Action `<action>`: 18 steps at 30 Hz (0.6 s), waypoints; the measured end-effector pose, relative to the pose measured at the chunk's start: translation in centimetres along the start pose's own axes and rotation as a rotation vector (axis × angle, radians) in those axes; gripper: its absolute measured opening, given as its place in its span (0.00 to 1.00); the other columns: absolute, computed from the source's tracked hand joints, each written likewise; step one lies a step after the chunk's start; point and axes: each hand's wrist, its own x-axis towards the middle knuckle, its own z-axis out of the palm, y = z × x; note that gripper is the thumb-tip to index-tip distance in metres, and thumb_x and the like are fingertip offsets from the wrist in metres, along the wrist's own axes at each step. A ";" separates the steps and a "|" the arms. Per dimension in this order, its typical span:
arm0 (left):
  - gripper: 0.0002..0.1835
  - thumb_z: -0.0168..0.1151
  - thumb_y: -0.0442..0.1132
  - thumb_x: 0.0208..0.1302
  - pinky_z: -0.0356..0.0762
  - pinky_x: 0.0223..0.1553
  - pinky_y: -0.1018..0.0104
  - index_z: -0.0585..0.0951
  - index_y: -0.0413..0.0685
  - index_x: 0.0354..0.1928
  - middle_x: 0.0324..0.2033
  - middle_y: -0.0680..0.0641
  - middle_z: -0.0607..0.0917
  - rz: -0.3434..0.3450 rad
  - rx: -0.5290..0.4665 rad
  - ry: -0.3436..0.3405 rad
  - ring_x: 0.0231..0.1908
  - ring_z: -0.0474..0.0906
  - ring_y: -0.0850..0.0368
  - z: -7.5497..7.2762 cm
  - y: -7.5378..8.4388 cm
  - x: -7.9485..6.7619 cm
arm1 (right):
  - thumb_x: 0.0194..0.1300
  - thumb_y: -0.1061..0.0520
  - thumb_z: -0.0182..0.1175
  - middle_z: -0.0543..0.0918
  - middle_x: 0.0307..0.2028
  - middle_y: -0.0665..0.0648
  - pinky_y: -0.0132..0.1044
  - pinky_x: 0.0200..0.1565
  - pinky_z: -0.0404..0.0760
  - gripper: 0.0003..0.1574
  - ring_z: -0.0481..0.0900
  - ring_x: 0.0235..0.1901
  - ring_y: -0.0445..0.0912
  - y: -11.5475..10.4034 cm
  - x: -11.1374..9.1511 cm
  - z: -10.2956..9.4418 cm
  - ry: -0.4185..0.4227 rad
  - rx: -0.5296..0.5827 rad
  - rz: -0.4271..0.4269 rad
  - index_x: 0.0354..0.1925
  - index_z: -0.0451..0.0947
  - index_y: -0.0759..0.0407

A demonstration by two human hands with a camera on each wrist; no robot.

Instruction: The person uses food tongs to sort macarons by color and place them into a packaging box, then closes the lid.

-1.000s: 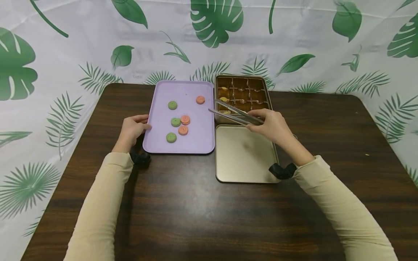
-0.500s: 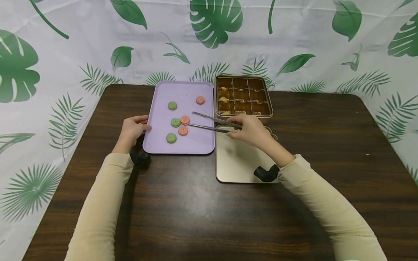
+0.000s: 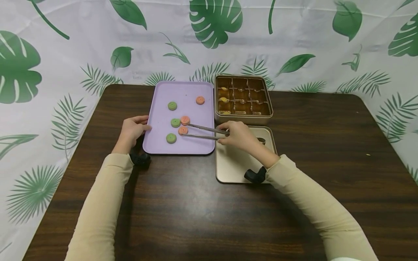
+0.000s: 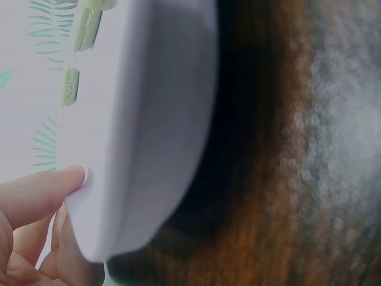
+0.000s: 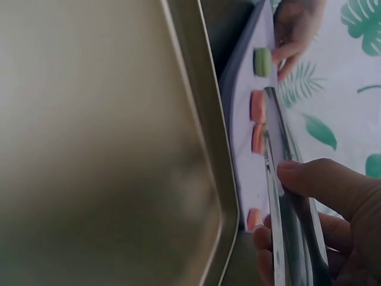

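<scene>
Tongs (image 3: 209,129), serrated metal, seemingly astride pink disc (image 3: 183,130).

Lilac tray (image 3: 200,115), green and coral macarons (image 3: 175,123)

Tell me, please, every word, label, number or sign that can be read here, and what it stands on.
No text can be read for certain.
Backdrop: faint letter-like shapes, too blurred to read.
Pink macarons: surface marks, too small to tell if letters.
Tray, tongs, box and lid: no lettering shows.
</scene>
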 end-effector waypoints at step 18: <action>0.28 0.53 0.29 0.65 0.70 0.64 0.57 0.66 0.39 0.68 0.64 0.36 0.72 0.000 0.005 -0.004 0.62 0.69 0.47 -0.2 -0.1 0.0 | 0.53 0.56 0.67 0.85 0.34 0.58 0.29 0.23 0.64 0.20 0.70 0.21 0.41 -0.2 0.6 1.3 0.042 -0.013 -0.011 0.46 0.83 0.58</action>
